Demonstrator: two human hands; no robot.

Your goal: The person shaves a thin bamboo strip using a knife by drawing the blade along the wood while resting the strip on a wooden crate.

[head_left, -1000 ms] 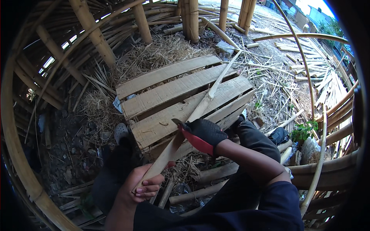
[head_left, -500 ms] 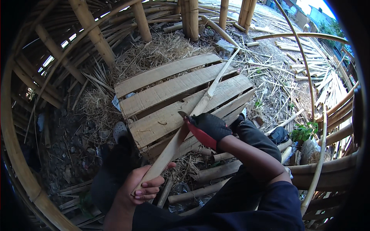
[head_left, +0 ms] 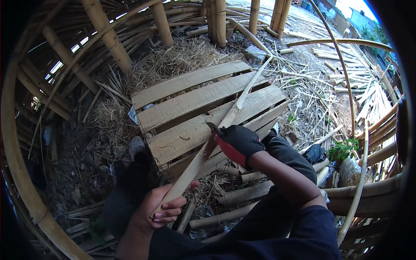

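Note:
My left hand [head_left: 158, 207] is closed around the near end of a long split bamboo strip [head_left: 182, 184]. The strip slants away to the upper right, lying across a slatted wooden crate [head_left: 167, 145]. About midway along it, my right hand [head_left: 238, 144], in a black and red glove, grips a knife. The knife's short dark curved blade [head_left: 211, 126] pokes out beyond the fingers at the strip's left edge. Its handle is hidden in the glove, and whether the edge bites into the bamboo cannot be made out.
Upright bamboo poles [head_left: 107, 37] and a curved bamboo framework [head_left: 27, 173] surround me. Dry straw and shavings [head_left: 173, 60] lie behind the crate. Cut bamboo lengths [head_left: 247, 193] lie by my legs, and more bamboo pieces [head_left: 346, 78] are spread at the far right. A green plant [head_left: 342, 149] grows nearby.
My right hand and the knife have shifted slightly to the right. My left hand keeps its hold on the bamboo strip. The whole view has moved a little.

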